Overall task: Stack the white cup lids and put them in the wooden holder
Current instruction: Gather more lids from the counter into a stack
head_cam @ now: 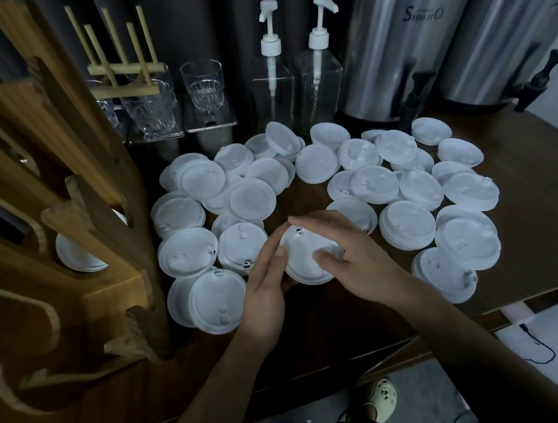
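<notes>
**Table** [527, 221]: dark wood top, viewed from above. Bearings below are taken by clock face from the held lids.

**Wooden holder** [114, 288]: a tall slotted frame is stood at 9 o'clock, at the table's left end. One stored lid [77, 254] is seen in a lower bay, its face turned toward the viewer.

**Background:** steel urns [388, 47] are noted at 1 o'clock, pump bottles [272, 85] at 12 and glasses [204, 82] at 11, all at the back.

**Loose lids** [408, 226]: these are spread in an arc from 8 o'clock through 12 to 4 o'clock. Many overlap.

**Held lids** [303, 250]: they are kept between both hands, near the front middle of the table.
- The count cannot be told, nor whether the table is touched.
- The top face is turned up, and the sip hole points to 12 o'clock.
- No long axis exists in plan, the outline being round. The stack axis is roughly upright.

**Left hand** [264, 287]: it is clamped on the 8 o'clock rim, with the thumb on top and the fingers curled beneath.

**Right hand** [353, 255]: it is closed over the lids from 3 o'clock, with the fingers laid across the far rim and the thumb pressed on the top face.

**Judgement:**
- Stacking is taken to be the step in hand, with most of the lids not yet gathered.
- The holder lies at 9 o'clock, so the left hand is the nearer.
- The stack axis will probably need tipping to match the stored lid.
</notes>
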{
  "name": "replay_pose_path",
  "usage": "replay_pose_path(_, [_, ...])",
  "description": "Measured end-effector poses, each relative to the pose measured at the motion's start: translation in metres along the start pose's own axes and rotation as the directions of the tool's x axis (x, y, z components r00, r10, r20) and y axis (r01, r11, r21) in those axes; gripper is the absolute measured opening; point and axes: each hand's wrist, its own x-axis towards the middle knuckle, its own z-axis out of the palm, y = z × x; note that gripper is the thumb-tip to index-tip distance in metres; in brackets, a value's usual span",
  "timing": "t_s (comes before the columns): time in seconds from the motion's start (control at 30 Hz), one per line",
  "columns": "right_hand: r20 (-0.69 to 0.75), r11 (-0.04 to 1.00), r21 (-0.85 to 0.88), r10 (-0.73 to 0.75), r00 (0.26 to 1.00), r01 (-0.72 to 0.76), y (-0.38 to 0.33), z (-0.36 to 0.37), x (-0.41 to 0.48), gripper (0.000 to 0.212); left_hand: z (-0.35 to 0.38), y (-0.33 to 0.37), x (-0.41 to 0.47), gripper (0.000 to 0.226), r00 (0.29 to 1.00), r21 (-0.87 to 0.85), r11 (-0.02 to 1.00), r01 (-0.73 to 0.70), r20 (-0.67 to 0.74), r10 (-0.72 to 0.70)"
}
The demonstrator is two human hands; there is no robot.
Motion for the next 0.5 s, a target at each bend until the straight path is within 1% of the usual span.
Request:
replay_pose_path(0.07, [-0.026,0.999,-0.037,-0.001,1.000,0.000,-0.001,-0.001,-0.001,0.067,0.001,0.000,0.000,0.039,1.000,0.006,1.000,0.002,-0.007,-0.002])
replay_pose_path(0.13, [-0.095,0.998,-0.023,0.052,0.994,-0.054,0.002,-0.004,-0.004,0.068,0.002,0.000,0.000,0.039,1.000,0.004,1.000,0.007,-0.027,-0.007])
replay_pose_path(0.17, [-0.151,0.996,0.002,0.087,0.985,-0.087,0.003,-0.006,-0.006,0.064,0.002,-0.001,0.000,0.039,0.999,0.002,1.000,0.001,-0.038,-0.001])
replay_pose_path(0.2, [-0.219,0.995,0.011,0.102,0.970,-0.103,0.005,-0.009,-0.008,0.055,0.002,-0.002,0.000,0.039,0.999,0.000,1.000,-0.007,-0.051,0.007])
replay_pose_path(0.23, [-0.292,0.995,-0.019,0.088,0.952,-0.098,0.008,-0.012,-0.010,0.045,0.002,-0.003,0.000,0.038,0.998,-0.007,1.000,-0.011,-0.065,0.011])
replay_pose_path(0.27, [-0.349,0.990,-0.094,0.063,0.935,-0.102,0.013,-0.015,-0.012,0.038,0.002,-0.004,0.000,0.038,0.997,-0.011,1.000,-0.012,-0.077,0.012])
replay_pose_path(0.33, [-0.371,0.937,-0.313,0.029,0.928,-0.155,0.025,-0.023,-0.015,0.037,0.003,-0.005,0.001,0.037,0.996,-0.008,1.000,-0.016,-0.084,0.015])
replay_pose_path(0.4, [-0.315,0.830,-0.522,0.026,0.949,-0.196,0.033,-0.029,-0.016,0.042,0.003,-0.005,0.001,0.038,0.995,-0.002,1.000,-0.018,-0.094,0.018])
replay_pose_path(0.5, [-0.252,0.709,-0.673,0.049,0.966,-0.211,0.039,-0.028,-0.018,0.037,0.003,-0.005,0.001,0.041,0.994,-0.010,1.000,-0.019,-0.107,0.018])
